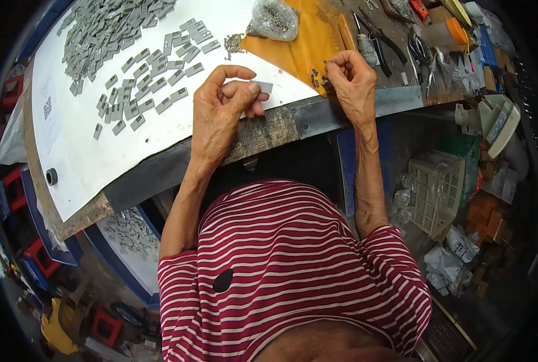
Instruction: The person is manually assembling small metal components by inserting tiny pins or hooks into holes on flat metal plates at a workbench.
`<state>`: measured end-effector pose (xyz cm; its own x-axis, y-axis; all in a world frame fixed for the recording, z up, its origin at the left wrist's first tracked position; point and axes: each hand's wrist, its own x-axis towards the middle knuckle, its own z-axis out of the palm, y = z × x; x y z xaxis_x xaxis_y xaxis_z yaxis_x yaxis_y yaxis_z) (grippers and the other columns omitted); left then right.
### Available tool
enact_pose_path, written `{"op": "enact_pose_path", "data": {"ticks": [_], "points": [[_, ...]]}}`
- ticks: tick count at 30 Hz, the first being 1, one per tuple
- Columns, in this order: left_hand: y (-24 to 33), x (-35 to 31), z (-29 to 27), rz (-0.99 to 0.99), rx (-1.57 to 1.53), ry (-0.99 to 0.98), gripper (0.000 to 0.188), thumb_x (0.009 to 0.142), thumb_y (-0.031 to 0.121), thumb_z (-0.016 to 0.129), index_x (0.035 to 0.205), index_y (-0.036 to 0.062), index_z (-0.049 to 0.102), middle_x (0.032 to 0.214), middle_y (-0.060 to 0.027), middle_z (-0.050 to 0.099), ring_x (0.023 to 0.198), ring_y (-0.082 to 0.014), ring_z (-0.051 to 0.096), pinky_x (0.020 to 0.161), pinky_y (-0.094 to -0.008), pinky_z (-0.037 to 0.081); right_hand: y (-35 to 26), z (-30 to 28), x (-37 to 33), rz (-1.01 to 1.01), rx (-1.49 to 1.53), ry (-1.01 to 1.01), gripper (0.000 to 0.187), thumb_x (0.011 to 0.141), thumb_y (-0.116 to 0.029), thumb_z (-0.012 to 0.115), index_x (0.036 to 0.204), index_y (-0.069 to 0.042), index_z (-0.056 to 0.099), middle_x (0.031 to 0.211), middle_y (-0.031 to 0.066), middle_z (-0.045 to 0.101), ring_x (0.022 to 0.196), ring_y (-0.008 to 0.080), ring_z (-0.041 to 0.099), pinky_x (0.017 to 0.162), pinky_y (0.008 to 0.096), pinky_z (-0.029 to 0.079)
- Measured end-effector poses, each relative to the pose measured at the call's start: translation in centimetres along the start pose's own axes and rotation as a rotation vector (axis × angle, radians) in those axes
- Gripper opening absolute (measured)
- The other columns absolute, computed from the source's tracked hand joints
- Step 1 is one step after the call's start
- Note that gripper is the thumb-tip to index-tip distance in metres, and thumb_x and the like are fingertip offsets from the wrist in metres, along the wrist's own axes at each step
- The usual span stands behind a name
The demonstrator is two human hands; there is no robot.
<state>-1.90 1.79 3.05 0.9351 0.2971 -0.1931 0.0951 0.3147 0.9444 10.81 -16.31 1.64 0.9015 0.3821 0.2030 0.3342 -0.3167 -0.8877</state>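
My left hand (223, 105) pinches a small flat grey metal plate (263, 87) between thumb and fingers, just above the front edge of the workbench. My right hand (352, 81) is curled with fingertips pressed together on a tiny dark part (327, 65), too small to make out, over a yellow-orange sheet (311, 42). The two hands are a short span apart. A large pile of the same grey plates (121, 42) lies spread on the white board (100, 151) to the left.
A clear plastic bag of small metal bits (273, 18) lies on the yellow-orange sheet, with a little loose heap (234, 43) beside it. Pliers and hand tools (395, 42) clutter the right of the bench. Crates, bags and a beige basket (438, 190) stand below right.
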Motion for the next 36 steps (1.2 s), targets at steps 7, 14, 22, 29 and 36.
{"op": "enact_pose_path", "data": {"ticks": [7,14,22,29,36], "points": [[-0.7,0.5,0.4,-0.025,-0.105,-0.028,0.018,0.085,0.007,0.054,0.101,-0.0023,0.052,0.077,-0.0145,0.064,0.060,-0.0113,0.058,0.057,-0.0211,0.047,-1.5,0.9,-1.0,0.050,0.056,-0.057,0.005,0.077,-0.001,0.058,0.079,0.001,0.055,0.068,-0.0029,0.050,0.058,0.0017,0.043,0.050,0.0171,0.038],[-1.5,0.6,0.7,0.006,-0.144,-0.044,0.018,0.085,0.006,0.053,0.100,-0.0029,0.052,0.079,-0.0129,0.063,0.064,-0.0103,0.058,0.059,-0.0201,0.047,-2.9,2.6,-1.9,0.289,0.534,-0.274,0.011,0.078,-0.003,0.059,0.087,0.003,0.059,0.062,-0.0015,0.053,0.050,0.0020,0.043,0.044,0.0148,0.033],[-1.6,0.4,0.5,0.028,-0.055,-0.054,0.019,0.085,0.009,0.055,0.101,-0.0007,0.056,0.081,-0.0071,0.063,0.066,-0.0081,0.056,0.063,-0.0196,0.045,-3.2,3.5,-2.4,0.325,0.589,-0.300,0.010,0.078,-0.002,0.058,0.086,0.003,0.059,0.063,-0.0018,0.053,0.050,0.0021,0.044,0.045,0.0151,0.034],[-1.0,0.1,0.3,-0.015,-0.036,-0.069,0.015,0.082,0.006,0.056,0.096,0.0013,0.059,0.069,-0.0017,0.058,0.060,-0.0050,0.052,0.057,-0.0172,0.043,-3.5,3.3,-3.0,0.212,0.390,-0.303,0.009,0.078,0.001,0.057,0.087,0.001,0.059,0.068,-0.0044,0.054,0.056,0.0002,0.046,0.050,0.0141,0.037],[-1.7,-0.2,1.0,0.094,0.076,-0.063,0.021,0.082,0.009,0.058,0.101,0.0016,0.056,0.076,-0.0027,0.059,0.067,-0.0070,0.052,0.063,-0.0192,0.043,-3.8,3.1,-3.4,0.103,0.181,-0.282,0.009,0.079,0.001,0.056,0.087,0.002,0.059,0.071,-0.0046,0.054,0.060,-0.0016,0.046,0.051,0.0123,0.038]]}}
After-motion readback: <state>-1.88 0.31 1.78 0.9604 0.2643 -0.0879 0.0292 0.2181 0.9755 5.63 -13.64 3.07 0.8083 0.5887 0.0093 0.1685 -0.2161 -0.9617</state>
